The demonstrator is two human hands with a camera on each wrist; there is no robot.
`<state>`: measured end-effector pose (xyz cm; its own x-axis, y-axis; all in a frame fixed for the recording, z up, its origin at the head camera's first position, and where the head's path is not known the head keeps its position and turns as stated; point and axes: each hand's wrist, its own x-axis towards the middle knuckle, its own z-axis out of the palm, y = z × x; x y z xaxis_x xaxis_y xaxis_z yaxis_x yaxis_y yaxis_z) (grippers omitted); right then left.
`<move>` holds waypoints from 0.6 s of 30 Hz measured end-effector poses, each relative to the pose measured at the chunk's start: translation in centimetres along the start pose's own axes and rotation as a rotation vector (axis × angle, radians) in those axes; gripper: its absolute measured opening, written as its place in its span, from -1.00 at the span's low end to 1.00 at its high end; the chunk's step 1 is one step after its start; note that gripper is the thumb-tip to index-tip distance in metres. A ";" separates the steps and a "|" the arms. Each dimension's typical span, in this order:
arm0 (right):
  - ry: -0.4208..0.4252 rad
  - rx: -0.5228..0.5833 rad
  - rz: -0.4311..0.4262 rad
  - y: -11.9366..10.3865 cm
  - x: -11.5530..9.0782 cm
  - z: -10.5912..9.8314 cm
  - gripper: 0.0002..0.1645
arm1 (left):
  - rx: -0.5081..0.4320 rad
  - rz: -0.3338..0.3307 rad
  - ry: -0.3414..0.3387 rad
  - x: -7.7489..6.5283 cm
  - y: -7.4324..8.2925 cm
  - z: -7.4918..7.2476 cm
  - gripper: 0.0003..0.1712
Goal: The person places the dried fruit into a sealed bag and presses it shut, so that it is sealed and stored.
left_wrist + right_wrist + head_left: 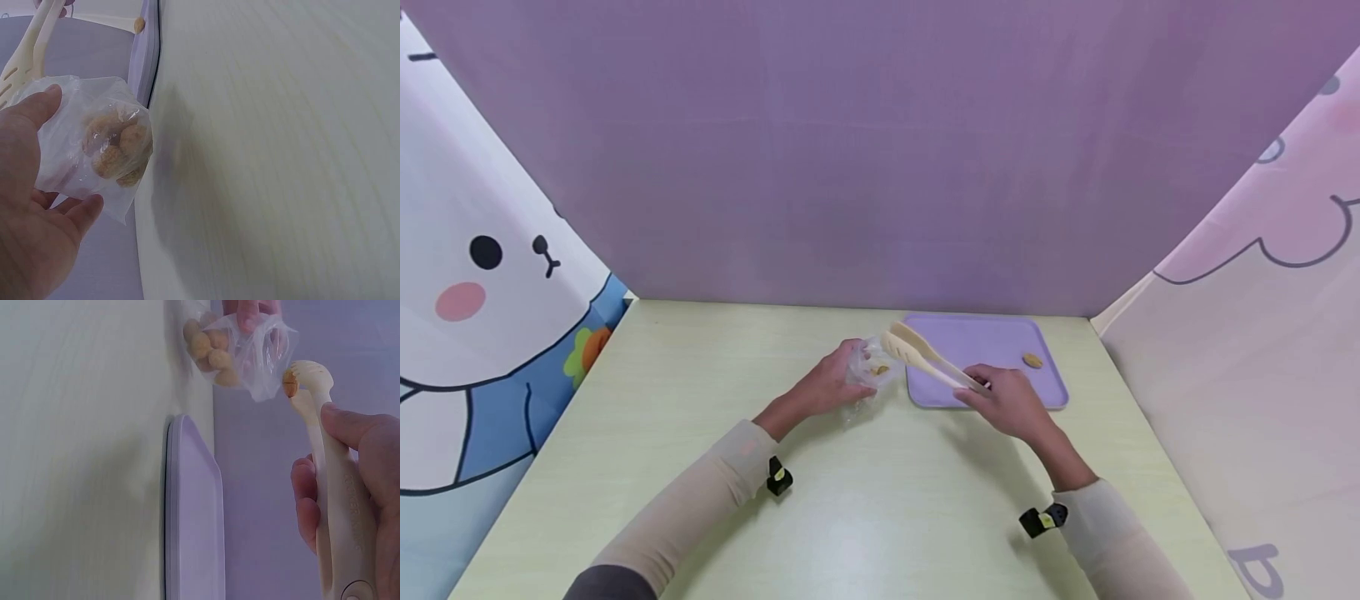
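My left hand (829,381) holds a clear plastic bag (62,144) above the table, thumb on one side and fingers on the other. Several round, tan, walnut-like pieces (220,359) lie in the bottom of the bag. My right hand (1009,402) grips cream-coloured tongs (928,358), their heads beside the bag's mouth. Between the tong tips sits one small brown walnut-like piece (290,383). A lilac tray (970,340) lies under and beyond the right hand, with a single tan piece (1032,360) near its right side.
A pale wood-grain table (880,500) carries everything. Behind it stands a purple cloth wall (880,167). Printed cloth walls flank the table, with a cartoon face (497,292) on the left and a pink one (1262,333) on the right.
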<state>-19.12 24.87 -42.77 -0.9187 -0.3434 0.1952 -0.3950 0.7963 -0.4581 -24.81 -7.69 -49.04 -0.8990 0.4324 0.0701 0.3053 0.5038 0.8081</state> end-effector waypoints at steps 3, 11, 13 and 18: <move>-0.014 -0.004 -0.003 -0.3 0.1 0.2 -0.65 | -0.004 -0.007 0.000 0.0 0.0 0.1 -0.04; -0.033 -0.015 -0.015 -0.8 0.4 0.4 -0.65 | -0.009 -0.007 0.003 -0.1 0.2 0.1 -0.05; -0.036 -0.013 -0.024 -0.9 0.4 0.4 -0.65 | -0.007 -0.005 0.003 -0.1 0.2 0.1 -0.05; -0.057 -0.002 -0.016 -1.0 0.5 0.5 -0.63 | -0.004 0.001 0.006 -0.1 0.3 0.2 -0.04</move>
<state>-19.25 23.67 -42.67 -0.9105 -0.3840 0.1531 -0.4100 0.7913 -0.4536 -24.61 -7.46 -48.90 -0.9004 0.4286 0.0747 0.3052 0.4999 0.8105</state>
